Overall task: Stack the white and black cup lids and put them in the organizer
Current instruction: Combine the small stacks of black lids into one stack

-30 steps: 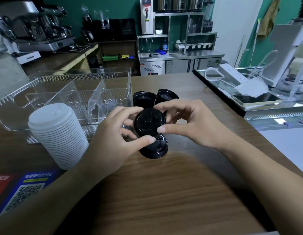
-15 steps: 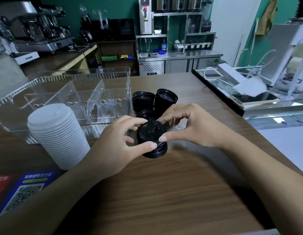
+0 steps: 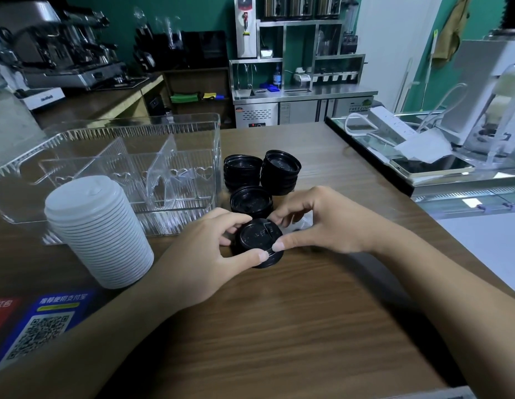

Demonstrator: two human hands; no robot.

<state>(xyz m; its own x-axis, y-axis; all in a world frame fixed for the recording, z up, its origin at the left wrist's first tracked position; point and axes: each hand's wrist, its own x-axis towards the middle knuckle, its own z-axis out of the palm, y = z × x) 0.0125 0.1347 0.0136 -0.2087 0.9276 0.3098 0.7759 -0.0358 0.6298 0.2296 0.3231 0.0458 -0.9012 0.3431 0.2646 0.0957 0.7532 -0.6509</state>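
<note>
On the wooden counter point(image 3: 279, 326), both hands press a black lid down onto a low black stack.
Clear organizer point(image 3: 112, 156) sits at ten o'clock, nothing in its compartments; white lid stack point(image 3: 97, 231) stands at nine o'clock beside it; three black stacks point(image 3: 280, 171) cluster at twelve; left hand point(image 3: 204, 254) and right hand point(image 3: 322, 223) pinch the black lid point(image 3: 259, 236), lifted and tilted a second ago, now level and lower on its stack.
</note>
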